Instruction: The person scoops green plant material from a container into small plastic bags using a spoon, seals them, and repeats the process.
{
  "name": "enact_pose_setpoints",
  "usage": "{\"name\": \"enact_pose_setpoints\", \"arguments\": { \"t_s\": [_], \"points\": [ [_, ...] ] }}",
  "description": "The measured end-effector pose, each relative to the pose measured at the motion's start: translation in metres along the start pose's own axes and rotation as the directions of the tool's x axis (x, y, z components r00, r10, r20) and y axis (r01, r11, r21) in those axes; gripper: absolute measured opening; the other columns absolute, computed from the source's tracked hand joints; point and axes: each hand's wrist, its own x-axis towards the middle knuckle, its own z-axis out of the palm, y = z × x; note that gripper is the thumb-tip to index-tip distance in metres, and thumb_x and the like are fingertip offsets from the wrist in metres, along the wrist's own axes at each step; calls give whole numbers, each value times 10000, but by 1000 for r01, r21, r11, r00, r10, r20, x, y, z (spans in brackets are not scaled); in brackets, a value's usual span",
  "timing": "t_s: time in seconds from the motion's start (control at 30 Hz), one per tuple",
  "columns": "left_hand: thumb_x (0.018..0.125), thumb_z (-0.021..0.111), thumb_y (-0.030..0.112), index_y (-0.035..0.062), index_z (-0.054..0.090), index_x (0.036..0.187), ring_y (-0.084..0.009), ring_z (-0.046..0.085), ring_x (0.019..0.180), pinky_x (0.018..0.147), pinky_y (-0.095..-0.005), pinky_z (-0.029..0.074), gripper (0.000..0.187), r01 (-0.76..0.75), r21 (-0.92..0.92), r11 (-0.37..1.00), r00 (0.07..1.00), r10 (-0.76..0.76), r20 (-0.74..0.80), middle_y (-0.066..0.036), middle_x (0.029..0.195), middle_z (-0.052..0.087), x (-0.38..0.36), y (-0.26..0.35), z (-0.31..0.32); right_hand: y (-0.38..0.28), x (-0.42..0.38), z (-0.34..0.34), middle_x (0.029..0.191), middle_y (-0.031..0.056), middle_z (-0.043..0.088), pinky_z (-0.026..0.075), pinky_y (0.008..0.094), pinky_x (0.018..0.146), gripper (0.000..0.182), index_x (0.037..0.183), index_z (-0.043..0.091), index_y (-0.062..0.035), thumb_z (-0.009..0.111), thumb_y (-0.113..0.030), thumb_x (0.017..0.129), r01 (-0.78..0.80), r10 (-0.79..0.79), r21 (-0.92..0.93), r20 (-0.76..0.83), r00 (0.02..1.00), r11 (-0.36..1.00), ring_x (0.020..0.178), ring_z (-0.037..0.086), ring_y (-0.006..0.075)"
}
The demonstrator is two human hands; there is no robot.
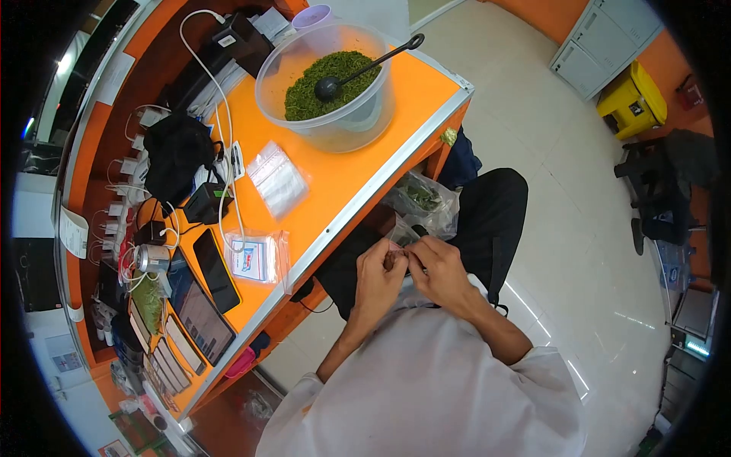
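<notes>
Above my lap, my left hand [381, 276] and my right hand [442, 274] meet with fingers pinched on the top of a small clear plastic bag [399, 231]. What the bag contains is mostly hidden by my fingers. Just beyond it, between my legs, lies a larger clear bag [435, 202] with green leafy material. On the orange table [343, 179], a clear plastic tub [365, 126] holds chopped green leaves [346, 67]. A black long-handled scoop [329, 89] rests on the leaves, its handle over the rim. A stack of clear zip bags [277, 181] lies near the tub.
Bagged printed labels [255, 257], a black phone [216, 270] and a tablet [199, 308] line the table's near-left side. Cables, a can [152, 259] and a black cloth bag [179, 156] crowd the back. A yellow bin [633, 100] stands across the tiled floor.
</notes>
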Motion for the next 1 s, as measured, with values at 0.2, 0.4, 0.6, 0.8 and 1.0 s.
{"name": "enact_pose_setpoints", "arguments": {
  "t_s": [0.2,0.4,0.6,0.8,1.0],
  "points": [
    [903,650,33,-52,574,791,-95,491,579,532,-311,405,161,70,65,995,997,-68,-43,-86,633,553,1,7,2,4,-15,28,813,164,613,527,441,630,107,909,645,41,689,85,822,-49,53,26,-187,981,998,706,635,355],
    [881,640,9,-52,584,781,-64,478,601,538,-293,397,130,43,68,997,999,-42,-11,-60,625,543,-7,5,7,11,-12,20,814,160,620,521,421,611,122,914,639,32,700,90,826,-87,79,-25,-243,967,996,685,638,332],
    [912,633,85,-71,571,791,-276,590,558,566,-410,462,207,11,98,995,1000,-9,-24,-187,662,591,6,2,-2,12,-11,15,863,160,621,534,436,673,136,931,625,16,708,68,837,-24,19,-57,-93,996,998,765,653,352],
    [928,631,132,-36,607,893,-384,629,703,648,-468,503,173,26,350,936,999,-31,11,-208,861,658,10,-4,1,20,-1,5,881,163,633,548,420,675,189,992,594,13,707,67,851,-119,114,-74,-65,991,990,771,671,340],
    [1007,615,254,2,475,1368,-354,576,1218,1017,-409,461,462,-50,82,995,998,53,-26,-250,1386,533,13,-20,2,28,0,-2,895,106,677,549,312,633,173,967,559,2,675,101,885,-389,414,365,10,910,846,707,658,161]
  ]
}}
